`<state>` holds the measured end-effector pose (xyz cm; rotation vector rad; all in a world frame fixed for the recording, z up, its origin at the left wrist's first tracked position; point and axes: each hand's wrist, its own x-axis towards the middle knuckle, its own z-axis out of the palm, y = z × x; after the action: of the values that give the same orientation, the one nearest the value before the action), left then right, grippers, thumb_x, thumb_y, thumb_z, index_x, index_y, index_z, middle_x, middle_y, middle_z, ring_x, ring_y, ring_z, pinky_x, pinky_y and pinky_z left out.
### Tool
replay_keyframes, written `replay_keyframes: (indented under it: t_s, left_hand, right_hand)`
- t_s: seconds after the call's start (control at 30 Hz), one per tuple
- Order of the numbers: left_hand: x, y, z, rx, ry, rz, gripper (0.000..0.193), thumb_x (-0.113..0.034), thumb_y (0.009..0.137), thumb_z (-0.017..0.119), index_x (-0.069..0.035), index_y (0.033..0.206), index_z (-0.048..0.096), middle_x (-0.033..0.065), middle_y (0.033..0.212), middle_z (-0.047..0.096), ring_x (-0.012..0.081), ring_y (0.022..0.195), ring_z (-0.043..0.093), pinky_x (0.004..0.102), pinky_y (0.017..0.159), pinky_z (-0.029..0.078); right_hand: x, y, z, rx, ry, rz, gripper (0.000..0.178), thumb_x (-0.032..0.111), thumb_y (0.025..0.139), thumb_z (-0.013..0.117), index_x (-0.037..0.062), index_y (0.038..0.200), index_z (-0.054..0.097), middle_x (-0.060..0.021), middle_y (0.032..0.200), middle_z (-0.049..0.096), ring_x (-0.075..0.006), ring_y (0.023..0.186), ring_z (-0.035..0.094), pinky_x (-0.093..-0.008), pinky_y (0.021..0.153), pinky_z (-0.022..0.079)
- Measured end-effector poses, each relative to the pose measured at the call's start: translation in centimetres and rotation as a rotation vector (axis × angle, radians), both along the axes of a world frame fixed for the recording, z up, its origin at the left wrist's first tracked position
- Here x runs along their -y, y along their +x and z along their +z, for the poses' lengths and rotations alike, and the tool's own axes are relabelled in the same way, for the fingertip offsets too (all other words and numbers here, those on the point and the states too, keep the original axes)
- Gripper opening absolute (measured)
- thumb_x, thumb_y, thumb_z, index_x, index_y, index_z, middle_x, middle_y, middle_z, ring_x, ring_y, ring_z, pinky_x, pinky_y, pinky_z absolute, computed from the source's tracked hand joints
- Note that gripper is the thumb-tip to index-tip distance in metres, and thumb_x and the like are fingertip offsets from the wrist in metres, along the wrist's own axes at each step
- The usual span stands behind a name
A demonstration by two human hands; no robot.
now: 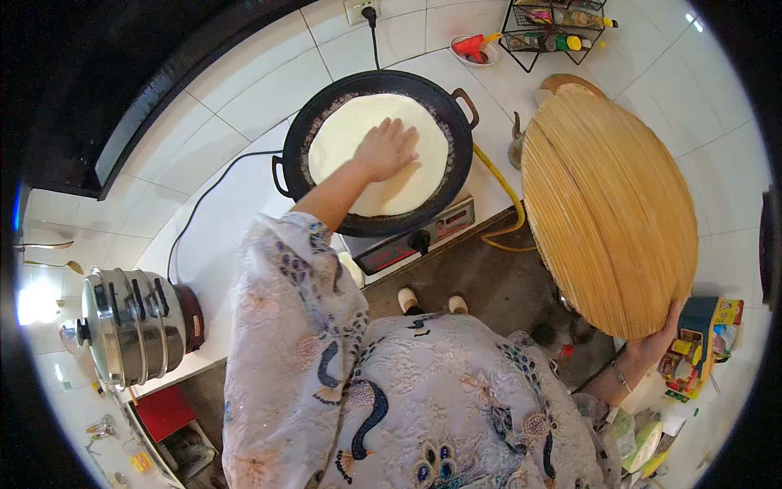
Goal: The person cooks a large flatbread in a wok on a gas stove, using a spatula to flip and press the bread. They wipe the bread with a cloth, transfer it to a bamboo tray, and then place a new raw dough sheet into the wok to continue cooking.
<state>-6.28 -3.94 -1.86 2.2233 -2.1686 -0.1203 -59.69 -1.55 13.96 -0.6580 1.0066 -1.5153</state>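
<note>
A wide, pale round of dough (358, 175) covers most of the floor of a black two-handled pan (458, 159). Flat on that dough rests my left hand (387, 151), palm down, fingers stretched out and holding nothing. On the right, my right hand (669, 324) grips the lower edge of a large round tray of straw-coloured stalks (611, 204). Some of its fingers are hidden behind the tray, which is held up on its edge and shows its bare, ribbed face.
Under the pan sits a gas stove (419, 242) with a yellow hose (509, 191). A stacked metal steamer (134, 326) stands at the left. At the back are a small bowl (476, 50) with a red-orange item and a black spice rack (554, 37).
</note>
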Motion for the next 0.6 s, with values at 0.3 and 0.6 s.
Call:
replay_keyframes:
  t_s: [0.3, 0.6]
  left_hand:
    - [1.1, -1.4, -1.3, 0.053, -0.059, -0.051, 0.062, -0.056, 0.087, 0.035, -0.025, 0.14, 0.023, 0.0169, 0.145, 0.015, 0.0359, 0.134, 0.011, 0.0487, 0.107, 0.01]
    - [0.5, -3.3, -2.3, 0.054, -0.049, -0.152, 0.059, -0.053, 0.09, 0.029, -0.024, 0.141, 0.02, 0.0169, 0.145, 0.014, 0.0356, 0.134, 0.012, 0.0493, 0.107, 0.012]
  right_hand:
    - [0.4, -1.8, -3.6, 0.038, 0.068, -0.103, 0.045, 0.031, 0.092, 0.043, 0.0025, 0.127, 0.04, -0.0126, 0.126, 0.047, -0.0248, 0.111, 0.051, -0.0404, 0.089, 0.045]
    - [1.4, -1.3, -4.2, 0.04, 0.062, -0.124, 0.049, 0.031, 0.09, 0.048, -0.0007, 0.127, 0.039, -0.0154, 0.128, 0.044, -0.0262, 0.111, 0.05, -0.0399, 0.088, 0.045]
